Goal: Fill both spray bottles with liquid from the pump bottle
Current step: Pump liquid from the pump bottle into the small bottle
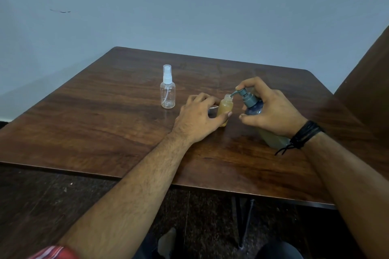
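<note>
My left hand [200, 118] grips a small uncapped spray bottle [225, 109] that stands on the wooden table [105, 128] and holds amber liquid almost up to its neck. My right hand [271, 109] is wrapped around the tilted pump bottle [252, 107], with a finger on top of its grey pump head [245, 95]. The pump's spout reaches into the small bottle's open mouth. A second spray bottle [168, 88], clear and capped with its white sprayer, stands upright to the left, apart from both hands. It looks empty.
A small white object [212, 108], partly hidden behind my left hand, lies on the table. The table's front edge runs close to my forearms. A dark wooden panel [366, 82] rises at the right. A pale wall stands behind.
</note>
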